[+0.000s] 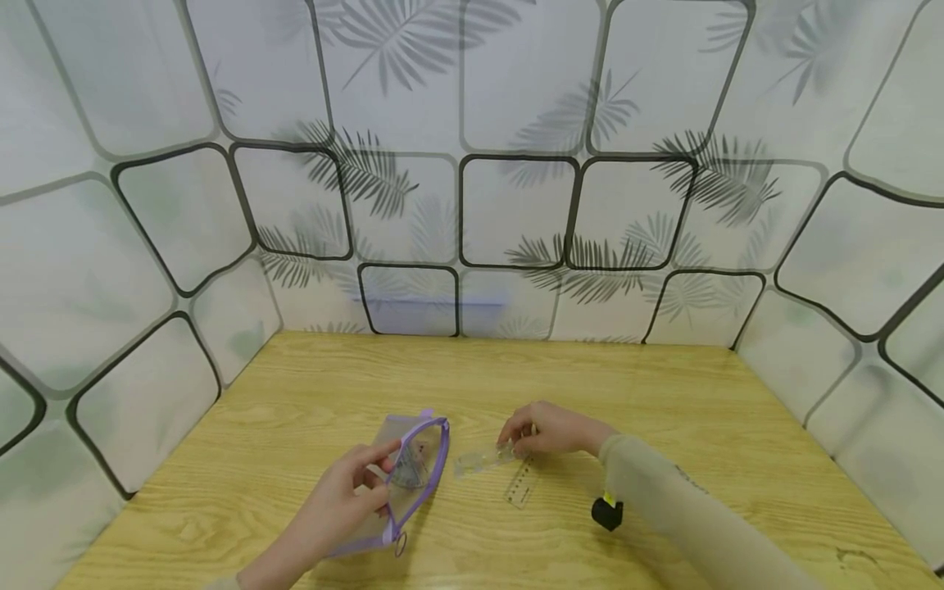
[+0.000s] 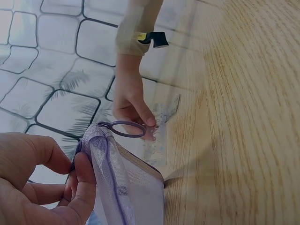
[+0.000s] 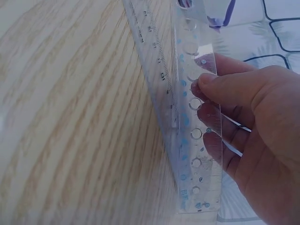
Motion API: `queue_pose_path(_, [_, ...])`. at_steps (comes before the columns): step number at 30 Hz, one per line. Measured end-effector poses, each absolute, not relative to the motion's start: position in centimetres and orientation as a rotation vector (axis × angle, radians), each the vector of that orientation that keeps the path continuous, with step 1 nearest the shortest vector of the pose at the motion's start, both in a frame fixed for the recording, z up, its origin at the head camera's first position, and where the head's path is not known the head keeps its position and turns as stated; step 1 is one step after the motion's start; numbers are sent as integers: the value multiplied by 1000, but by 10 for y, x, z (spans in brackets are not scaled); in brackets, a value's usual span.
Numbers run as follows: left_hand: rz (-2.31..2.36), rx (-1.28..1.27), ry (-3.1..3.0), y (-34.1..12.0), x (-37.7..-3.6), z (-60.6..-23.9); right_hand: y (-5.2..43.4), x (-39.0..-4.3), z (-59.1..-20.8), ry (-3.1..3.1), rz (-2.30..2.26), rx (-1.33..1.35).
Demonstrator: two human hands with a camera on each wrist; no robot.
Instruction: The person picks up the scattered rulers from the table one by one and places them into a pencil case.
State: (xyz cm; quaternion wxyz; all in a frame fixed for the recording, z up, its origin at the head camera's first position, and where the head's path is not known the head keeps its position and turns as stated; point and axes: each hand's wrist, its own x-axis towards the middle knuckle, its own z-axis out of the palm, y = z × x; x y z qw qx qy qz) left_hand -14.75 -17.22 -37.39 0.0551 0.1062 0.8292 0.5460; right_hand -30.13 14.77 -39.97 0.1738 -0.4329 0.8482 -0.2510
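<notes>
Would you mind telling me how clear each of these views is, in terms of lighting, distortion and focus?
Head view: even light, strong wide-angle bending of the wall panels; the clear ruler barely shows against the table. Left wrist view: the left hand and pouch look soft. Right wrist view: the right hand is sharp, the wood beyond it blurred.

At the right of the frame the right hand (image 3: 248, 136) pinches a clear ruler (image 3: 197, 117) with round holes and blue marks, thumb on its face. The ruler runs from top centre to lower centre, standing on edge over the wooden surface (image 3: 70, 122). A purple edge (image 3: 220, 18) shows at the top.
</notes>
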Motion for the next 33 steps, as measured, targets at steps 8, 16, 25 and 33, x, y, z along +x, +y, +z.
queue_pose_path(8, [1668, 318, 2511, -172, -147, -374, 146, -295, -395, 2398, -663, -1225])
queue_pose_path(16, [1660, 311, 2517, -172, -147, -374, 144, -286, -389, 2384, -655, -1219])
queue_pose_path(25, [1669, 326, 2508, -171, -146, -375, 140, -279, -388, 2316, -704, -1159])
queue_pose_path(33, [1654, 335, 2520, -171, -147, -375, 139, -278, -391, 2287, -753, -1151])
